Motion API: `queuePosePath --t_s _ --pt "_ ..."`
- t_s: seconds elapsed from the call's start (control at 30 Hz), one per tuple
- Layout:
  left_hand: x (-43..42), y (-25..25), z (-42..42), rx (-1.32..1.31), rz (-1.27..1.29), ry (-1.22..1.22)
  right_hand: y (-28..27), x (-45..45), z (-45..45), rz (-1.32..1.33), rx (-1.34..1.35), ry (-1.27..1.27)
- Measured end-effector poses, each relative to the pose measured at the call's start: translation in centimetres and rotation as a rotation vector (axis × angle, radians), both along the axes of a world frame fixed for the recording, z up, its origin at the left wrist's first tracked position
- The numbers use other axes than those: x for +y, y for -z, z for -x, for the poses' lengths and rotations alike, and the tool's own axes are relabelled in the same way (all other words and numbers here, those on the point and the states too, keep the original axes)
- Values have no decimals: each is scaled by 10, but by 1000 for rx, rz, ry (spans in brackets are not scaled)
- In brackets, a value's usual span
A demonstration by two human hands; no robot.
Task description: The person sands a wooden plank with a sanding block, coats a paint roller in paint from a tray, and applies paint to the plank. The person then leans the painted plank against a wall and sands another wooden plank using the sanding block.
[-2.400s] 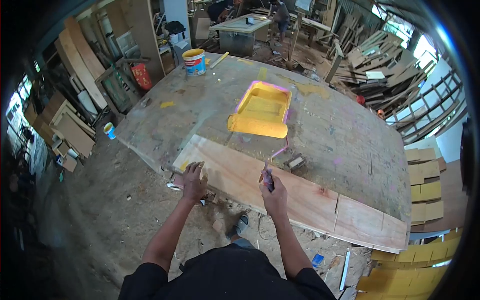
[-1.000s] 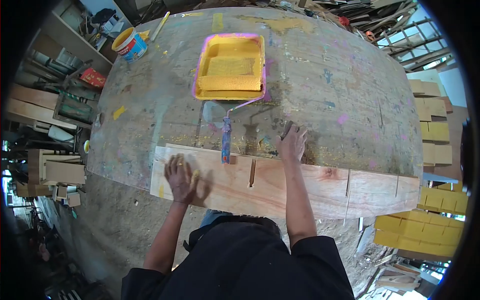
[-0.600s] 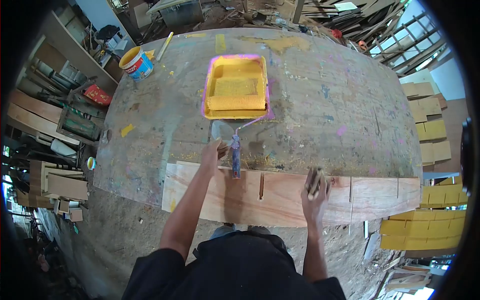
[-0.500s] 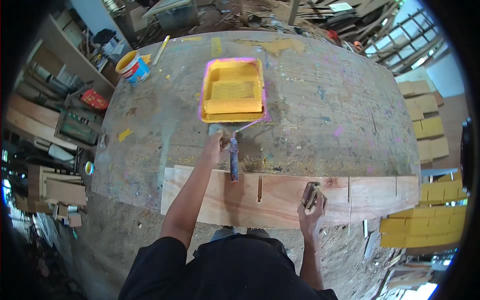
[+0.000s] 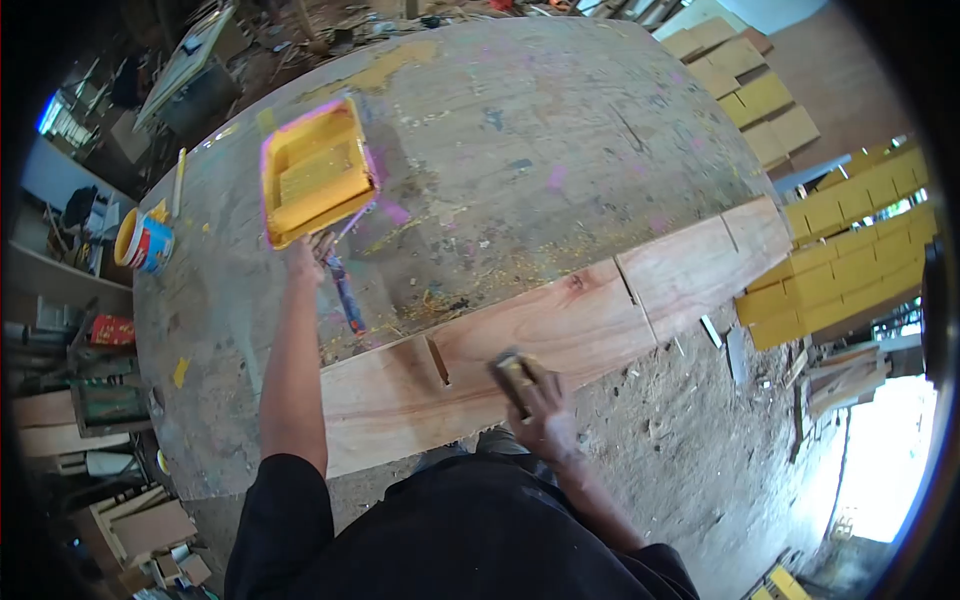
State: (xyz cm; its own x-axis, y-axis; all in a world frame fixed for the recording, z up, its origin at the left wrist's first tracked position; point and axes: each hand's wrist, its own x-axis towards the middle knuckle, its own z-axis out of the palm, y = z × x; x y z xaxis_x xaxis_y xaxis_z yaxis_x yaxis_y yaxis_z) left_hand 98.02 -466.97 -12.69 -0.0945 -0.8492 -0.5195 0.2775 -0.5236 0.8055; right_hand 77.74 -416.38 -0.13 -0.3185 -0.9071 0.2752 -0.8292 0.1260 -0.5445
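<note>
My left hand (image 5: 308,258) is at the near edge of a yellow-coated paint tray (image 5: 285,232), its fingers bent against the rim. A paint roller (image 5: 325,203) lies in the tray, and its smeared handle (image 5: 347,297) sticks out toward me beside that hand. My right hand (image 5: 545,415) grips a dark, worn sanding block (image 5: 513,378) over the bare wooden board (image 5: 530,325). This slotted board lies along the table's near edge. The underside of the block and its contact with the board are blurred.
A paint-stained table (image 5: 480,200) spreads out before me. At its left edge stand a paint bucket (image 5: 153,245) and a narrow stick (image 5: 179,180). Yellow-painted slotted boards (image 5: 850,260) stand to the right, and wood scraps (image 5: 150,525) lie lower left.
My view has turned to the right. The tray and roller have shifted away from me, so the handle no longer overlaps the board. My right hand has moved left along the board with the sanding block.
</note>
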Motion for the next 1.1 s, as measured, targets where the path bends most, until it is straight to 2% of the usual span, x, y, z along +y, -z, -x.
queuePosePath --t_s 0.03,0.07,0.13,0.17,0.23,0.27,0.3,0.37,0.4,0.47,0.5,0.53,0.6,0.7,0.77,0.83,0.87,0.97,1.03,1.1 --pt "-5 3 1 14 -9 -9 -4 -10 -9 -46 34 -91" --pt "-8 7 -1 18 -14 3 3 -18 -22 -53 37 -79" --pt "-5 12 -7 -361 56 122 33 -30 -36 -127 42 -249" --pt "31 -12 1 -471 197 208 53 -30 -26 -126 46 -245" --pt "109 -49 10 -669 518 354 87 -26 12 -124 570 -165" --pt "153 -59 5 -777 809 429 91 -21 52 -129 655 -91" --pt "199 -69 -5 -878 1098 505 92 -13 116 -149 626 72" --pt "271 -85 -22 -1049 1240 471 96 8 246 -185 512 461" --pt "294 -89 -36 -1083 1239 513 57 1 247 71 600 546" --pt "321 -73 -62 -1016 1152 633 80 3 218 -29 499 510" --pt "323 -65 -72 -1017 1143 638 91 7 178 -139 713 364" --pt "326 -58 -80 -1074 1168 687 84 3 98 -249 927 201" --pt "337 -53 -91 -1131 1169 756 107 18 17 -184 214 126" --pt "336 -56 -86 -1160 1188 713 102 59 47 -172 690 -37" --pt "336 -53 -86 -1153 1188 703 88 81 120 -280 794 157" --pt "336 -54 -86 -1143 1213 685 69 93 176 -478 1107 409" --pt "337 -54 -90 -1144 1219 685 53 85 178 -306 321 565" --pt "343 -50 -88 -1155 1208 663 86 62 31 -114 357 151" --pt "338 -52 -87 -1133 1230 644 66 42 -87 -159 119 -151" --pt "336 -47 -88 -1137 1236 643 56 42 -80 -169 161 -177"
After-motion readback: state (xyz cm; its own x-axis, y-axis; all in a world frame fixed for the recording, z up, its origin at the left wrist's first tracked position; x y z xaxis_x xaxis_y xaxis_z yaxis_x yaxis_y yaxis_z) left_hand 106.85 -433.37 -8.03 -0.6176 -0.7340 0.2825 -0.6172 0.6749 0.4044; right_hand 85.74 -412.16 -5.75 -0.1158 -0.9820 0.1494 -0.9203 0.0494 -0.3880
